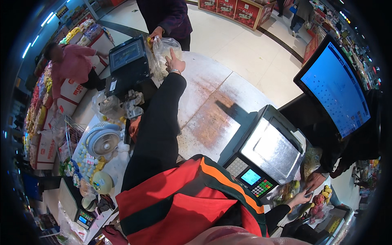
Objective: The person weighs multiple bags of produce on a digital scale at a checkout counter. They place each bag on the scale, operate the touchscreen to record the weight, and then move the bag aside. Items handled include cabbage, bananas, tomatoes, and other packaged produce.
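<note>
My left hand (175,63) is stretched out at the top centre, index finger extended, over or against a clear plastic bag (160,56) with pale contents. Whether it touches the bag is unclear. Another person's hand (157,32) grips the top of that bag. At the lower right, my right hand (298,198) reaches among bagged produce, close to a second person's hand (315,181); what lies between these two hands is too small to tell. Beside my right hand are a clear bag of produce (284,193) and reddish fruit in plastic (318,203).
A weighing scale (269,144) stands on the white counter (203,70), near a large monitor (337,88). To the left are a black terminal (128,61), a white fan (105,143), eggs (84,156), a melon (102,182) and a person in pink (72,62).
</note>
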`<act>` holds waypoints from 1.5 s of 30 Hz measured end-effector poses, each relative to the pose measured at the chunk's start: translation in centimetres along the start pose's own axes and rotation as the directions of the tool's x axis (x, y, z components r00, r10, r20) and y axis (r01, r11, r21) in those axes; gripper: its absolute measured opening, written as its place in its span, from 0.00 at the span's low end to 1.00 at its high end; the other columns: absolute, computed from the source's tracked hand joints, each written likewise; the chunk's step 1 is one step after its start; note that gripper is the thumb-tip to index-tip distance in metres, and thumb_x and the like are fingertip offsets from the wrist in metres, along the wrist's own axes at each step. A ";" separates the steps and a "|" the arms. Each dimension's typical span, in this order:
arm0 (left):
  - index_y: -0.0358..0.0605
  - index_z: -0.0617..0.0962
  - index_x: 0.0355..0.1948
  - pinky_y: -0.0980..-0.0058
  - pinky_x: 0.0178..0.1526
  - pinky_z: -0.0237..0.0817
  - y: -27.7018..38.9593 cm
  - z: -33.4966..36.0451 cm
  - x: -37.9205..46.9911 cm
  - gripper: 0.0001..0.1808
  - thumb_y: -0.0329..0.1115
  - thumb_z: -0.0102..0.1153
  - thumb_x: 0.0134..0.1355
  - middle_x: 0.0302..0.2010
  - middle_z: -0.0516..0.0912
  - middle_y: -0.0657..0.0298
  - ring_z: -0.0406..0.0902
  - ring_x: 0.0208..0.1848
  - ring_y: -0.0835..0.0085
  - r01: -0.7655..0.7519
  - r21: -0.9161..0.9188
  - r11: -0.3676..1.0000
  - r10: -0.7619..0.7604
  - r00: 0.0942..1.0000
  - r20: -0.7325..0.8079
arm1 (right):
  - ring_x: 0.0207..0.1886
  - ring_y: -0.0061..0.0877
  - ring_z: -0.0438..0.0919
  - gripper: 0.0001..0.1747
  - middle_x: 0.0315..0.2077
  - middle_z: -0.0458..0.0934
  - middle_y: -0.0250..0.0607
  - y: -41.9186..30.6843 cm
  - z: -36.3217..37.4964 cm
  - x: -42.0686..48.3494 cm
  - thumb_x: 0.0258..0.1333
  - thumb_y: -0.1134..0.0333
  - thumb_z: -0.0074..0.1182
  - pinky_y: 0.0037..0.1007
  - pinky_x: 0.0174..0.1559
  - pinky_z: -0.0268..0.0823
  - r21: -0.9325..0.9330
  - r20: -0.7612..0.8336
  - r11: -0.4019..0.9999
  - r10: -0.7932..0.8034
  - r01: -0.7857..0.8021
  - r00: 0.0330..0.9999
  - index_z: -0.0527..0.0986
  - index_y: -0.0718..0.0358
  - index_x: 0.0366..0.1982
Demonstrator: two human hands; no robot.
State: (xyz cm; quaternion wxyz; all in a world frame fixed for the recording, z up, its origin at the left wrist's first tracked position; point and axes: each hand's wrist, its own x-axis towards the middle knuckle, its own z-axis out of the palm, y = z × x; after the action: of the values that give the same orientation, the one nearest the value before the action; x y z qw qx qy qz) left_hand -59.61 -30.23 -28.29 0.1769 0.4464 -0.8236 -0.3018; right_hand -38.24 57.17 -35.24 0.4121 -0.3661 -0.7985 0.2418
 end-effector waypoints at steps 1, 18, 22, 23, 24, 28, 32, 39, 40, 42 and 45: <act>0.72 0.42 0.74 0.45 0.65 0.52 0.1 -0.1 -0.1 0.57 0.35 0.63 0.51 0.74 0.46 0.46 0.54 0.70 0.45 0.001 -0.020 1.000 -0.001 1.000 0.015 | 0.55 0.49 0.74 0.27 0.52 0.74 0.58 -0.9 -0.4 0.1 0.55 0.67 0.61 0.42 0.58 0.65 0.036 -0.011 0.997 -0.071 0.071 0.997 0.70 0.71 0.55; 0.56 0.59 0.69 0.50 0.63 0.51 1.7 -0.8 -3.4 0.46 0.38 0.65 0.49 0.64 0.59 0.51 0.58 0.63 0.49 -0.189 -0.026 0.982 0.184 0.974 -0.130 | 0.47 0.31 0.76 0.09 0.42 0.79 0.45 -10.2 -4.1 -1.1 0.60 0.75 0.53 0.32 0.55 0.67 0.387 -0.042 0.895 -0.222 0.220 0.974 0.77 0.70 0.42; 0.52 0.63 0.62 0.51 0.61 0.49 3.2 -1.1 -5.5 0.41 0.36 0.66 0.45 0.58 0.62 0.51 0.59 0.59 0.51 -0.454 -0.020 0.891 0.388 0.783 -0.486 | 0.47 0.30 0.76 0.07 0.42 0.78 0.43 -10.1 -3.4 -1.7 0.61 0.76 0.51 0.31 0.56 0.65 0.484 -0.004 0.856 -0.204 0.181 0.979 0.76 0.71 0.40; 0.52 0.62 0.62 0.51 0.61 0.50 3.7 -1.3 -5.4 0.41 0.37 0.66 0.45 0.57 0.63 0.52 0.59 0.59 0.51 -0.443 -0.049 0.895 0.349 0.765 -0.542 | 0.47 0.30 0.76 0.08 0.42 0.78 0.42 -10.2 -3.3 -1.7 0.61 0.76 0.51 0.30 0.56 0.65 0.484 0.016 0.861 -0.189 0.158 0.982 0.75 0.71 0.40; 0.52 0.62 0.62 0.51 0.61 0.50 4.2 -1.6 -5.1 0.42 0.38 0.66 0.45 0.56 0.63 0.52 0.59 0.59 0.51 -0.433 -0.080 0.898 0.309 0.749 -0.587 | 0.47 0.29 0.75 0.08 0.42 0.78 0.42 -10.2 -3.3 -2.0 0.61 0.76 0.51 0.30 0.55 0.65 0.497 0.033 0.852 -0.206 0.163 0.978 0.75 0.71 0.40; 0.54 0.58 0.66 0.47 0.62 0.48 5.6 -3.1 -1.2 0.49 0.43 0.70 0.44 0.60 0.63 0.51 0.56 0.64 0.51 -0.352 -0.243 0.904 0.148 0.790 -0.595 | 0.48 0.26 0.75 0.08 0.41 0.78 0.40 -11.2 -3.4 -2.7 0.63 0.75 0.50 0.26 0.55 0.64 0.554 0.075 0.821 -0.216 0.139 0.974 0.75 0.70 0.41; 0.47 0.68 0.61 0.57 0.59 0.62 5.4 -3.4 2.2 0.43 0.44 0.73 0.43 0.55 0.76 0.52 0.71 0.59 0.53 -0.338 -0.442 0.831 0.248 0.936 -0.250 | 0.46 0.26 0.75 0.07 0.41 0.78 0.39 -12.4 -3.4 -3.7 0.63 0.76 0.48 0.28 0.54 0.65 0.593 0.134 0.802 -0.184 0.069 0.974 0.74 0.70 0.41; 0.40 0.73 0.56 0.64 0.52 0.70 4.1 0.2 -5.7 0.30 0.37 0.63 0.51 0.45 0.83 0.50 0.81 0.48 0.57 -0.364 -0.535 0.762 0.423 0.906 -0.014 | 0.41 0.22 0.75 0.06 0.37 0.78 0.37 -15.4 -2.0 -6.9 0.64 0.76 0.47 0.24 0.49 0.66 0.712 0.300 0.698 -0.207 -0.074 0.931 0.74 0.68 0.39; 0.39 0.73 0.56 0.64 0.52 0.70 3.7 -0.3 -7.3 0.29 0.37 0.62 0.52 0.45 0.82 0.50 0.81 0.48 0.58 -0.364 -0.524 0.770 0.427 0.904 0.000 | 0.40 0.21 0.75 0.05 0.36 0.77 0.36 -16.1 -2.0 -7.4 0.64 0.76 0.47 0.24 0.48 0.67 0.708 0.312 0.703 -0.232 -0.063 0.921 0.74 0.67 0.38; 0.38 0.73 0.56 0.66 0.49 0.71 2.7 -2.4 -10.0 0.28 0.37 0.60 0.54 0.44 0.83 0.52 0.81 0.45 0.61 -0.327 -0.550 0.768 0.458 0.882 0.116 | 0.40 0.21 0.75 0.04 0.35 0.77 0.36 -17.7 -2.3 -8.9 0.63 0.76 0.48 0.24 0.47 0.67 0.735 0.380 0.668 -0.265 -0.115 0.886 0.74 0.66 0.37; 0.37 0.72 0.57 0.72 0.44 0.72 0.6 -5.5 -14.7 0.27 0.34 0.57 0.56 0.41 0.82 0.54 0.80 0.41 0.69 -0.182 -0.633 0.752 0.494 0.792 0.359 | 0.42 0.22 0.75 0.04 0.35 0.78 0.35 -20.8 -2.7 -12.7 0.63 0.76 0.49 0.24 0.48 0.68 0.705 0.542 0.689 -0.376 -0.164 0.751 0.75 0.66 0.37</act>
State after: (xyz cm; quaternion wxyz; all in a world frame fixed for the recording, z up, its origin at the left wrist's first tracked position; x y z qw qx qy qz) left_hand -49.03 -19.47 -24.05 0.1329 0.1144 -0.7806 -0.5999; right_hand -39.03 34.70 -25.59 0.2311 -0.0177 -0.7513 0.6179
